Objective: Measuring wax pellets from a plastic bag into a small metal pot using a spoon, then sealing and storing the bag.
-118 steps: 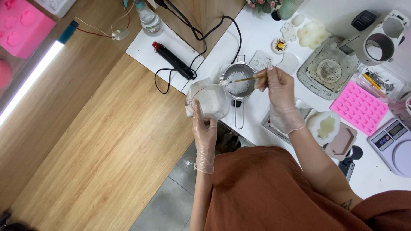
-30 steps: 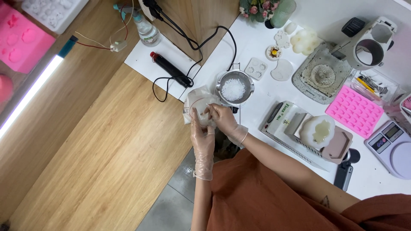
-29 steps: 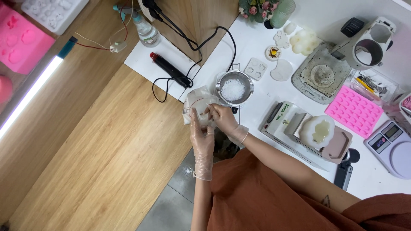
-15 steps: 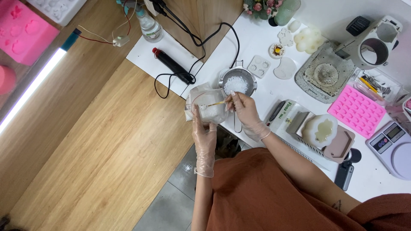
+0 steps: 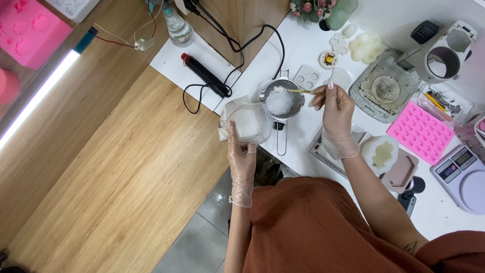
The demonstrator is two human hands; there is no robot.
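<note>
Small metal pot (image 5: 281, 100) full of white flakes sits on the white worktop (image 5: 303, 45), just left of the right hand (image 5: 334, 108). Right hand pinches a thin yellow spoon (image 5: 299, 91), tip over the pot rim; half a second ago the spoon was at the bag mouth, so a scoop has just been carried across to the pot. Left hand (image 5: 241, 156) grips a clear plastic bag (image 5: 245, 123) of the same white flakes, held just left of the pot, touching or nearly so. Both hands gloved. Past the right hand: pink silicone mould (image 5: 423, 132), digital scale (image 5: 462, 174). Spoon bowl too small to tell if loaded. Pot handle partly hidden by the bag's shadow.
</note>
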